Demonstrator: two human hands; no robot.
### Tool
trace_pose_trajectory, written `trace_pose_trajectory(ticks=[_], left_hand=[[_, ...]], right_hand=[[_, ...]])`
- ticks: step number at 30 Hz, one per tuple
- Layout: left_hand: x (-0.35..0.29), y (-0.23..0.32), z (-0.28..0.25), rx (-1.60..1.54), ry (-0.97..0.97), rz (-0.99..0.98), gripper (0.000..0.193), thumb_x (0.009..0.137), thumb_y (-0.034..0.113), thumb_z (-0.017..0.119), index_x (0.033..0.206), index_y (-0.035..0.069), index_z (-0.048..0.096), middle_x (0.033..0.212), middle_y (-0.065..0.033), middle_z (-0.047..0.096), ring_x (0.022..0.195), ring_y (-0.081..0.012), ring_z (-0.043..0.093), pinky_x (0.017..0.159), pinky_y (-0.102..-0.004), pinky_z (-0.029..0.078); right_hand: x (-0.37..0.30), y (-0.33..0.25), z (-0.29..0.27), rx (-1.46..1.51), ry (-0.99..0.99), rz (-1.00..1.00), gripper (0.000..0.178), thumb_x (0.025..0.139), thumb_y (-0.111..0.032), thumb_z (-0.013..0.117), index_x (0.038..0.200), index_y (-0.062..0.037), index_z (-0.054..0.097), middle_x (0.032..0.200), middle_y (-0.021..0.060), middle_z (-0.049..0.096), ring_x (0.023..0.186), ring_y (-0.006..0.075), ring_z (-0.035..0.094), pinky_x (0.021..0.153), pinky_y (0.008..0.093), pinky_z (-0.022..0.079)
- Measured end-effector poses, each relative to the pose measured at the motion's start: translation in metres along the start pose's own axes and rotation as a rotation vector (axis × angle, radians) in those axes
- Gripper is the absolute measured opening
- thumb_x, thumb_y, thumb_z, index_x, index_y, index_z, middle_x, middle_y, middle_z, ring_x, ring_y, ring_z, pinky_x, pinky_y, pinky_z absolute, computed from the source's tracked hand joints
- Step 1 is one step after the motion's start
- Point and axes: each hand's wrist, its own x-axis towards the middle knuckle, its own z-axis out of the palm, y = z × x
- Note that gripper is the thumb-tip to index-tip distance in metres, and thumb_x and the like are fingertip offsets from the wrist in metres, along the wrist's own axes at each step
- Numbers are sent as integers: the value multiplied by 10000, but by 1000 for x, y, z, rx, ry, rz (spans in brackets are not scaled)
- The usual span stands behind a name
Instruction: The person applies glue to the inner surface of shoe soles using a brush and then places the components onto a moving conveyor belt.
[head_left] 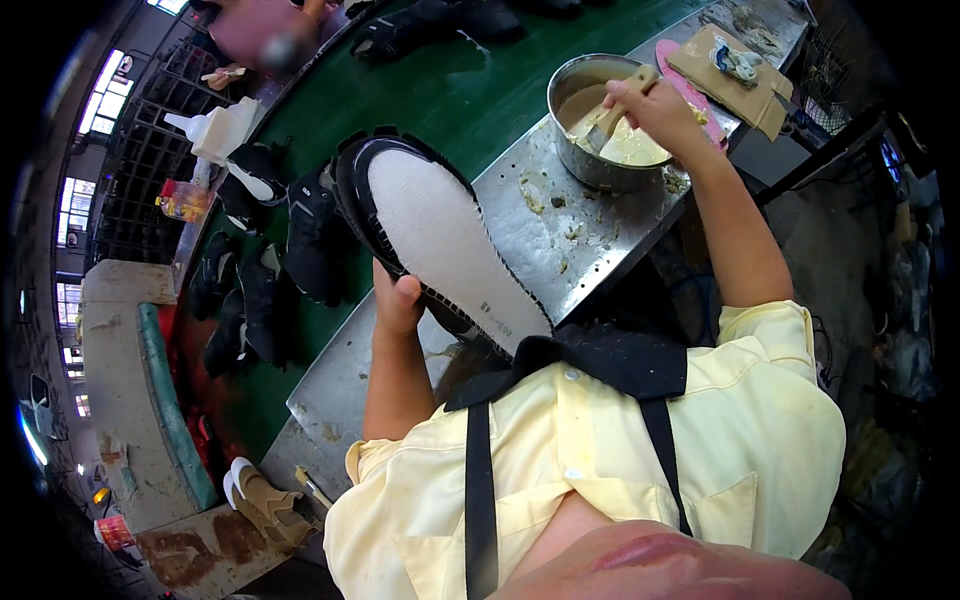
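Observation:
My left hand (398, 303) is closed around the side of a black shoe upper (362, 200), with the thumb at its edge. The upper is turned so that its white underside (440, 215), stitched along the rim, faces me. In my right hand (657, 108) is a flat brush (608, 122) with a wooden handle. Its lower end dips into a metal pot (605, 177) of cream-coloured paste (640, 150).
Black shoe uppers (262, 300) lie on the green belt (420, 115). The pot stands on a stained metal ledge (520, 215), near cardboard (715, 80). A white bottle (222, 130) sits across the belt, below another person (262, 30). Tan boots (268, 505) lie lower left.

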Motion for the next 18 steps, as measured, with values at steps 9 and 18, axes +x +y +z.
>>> trace_pose_trajectory(ticks=[9,18], left_hand=[[12,4,14,-30,-5,3,959,636,615,688,1266,-42,385,1146,-142,538,1009,-238,561,837,-354,462],[20,-13,13,-163,-14,-16,978,622,649,669,1260,-38,391,1131,-147,545,1007,-241,565,825,-357,474]], right_hand=[[3,3,-24,130,136,-74,309,881,-307,552,777,-35,656,592,-25,491,543,44,433,505,194,343],[0,-7,-10,-4,26,41,311,877,-307,550,751,-35,633,587,-21,476,530,50,410,496,204,335]])
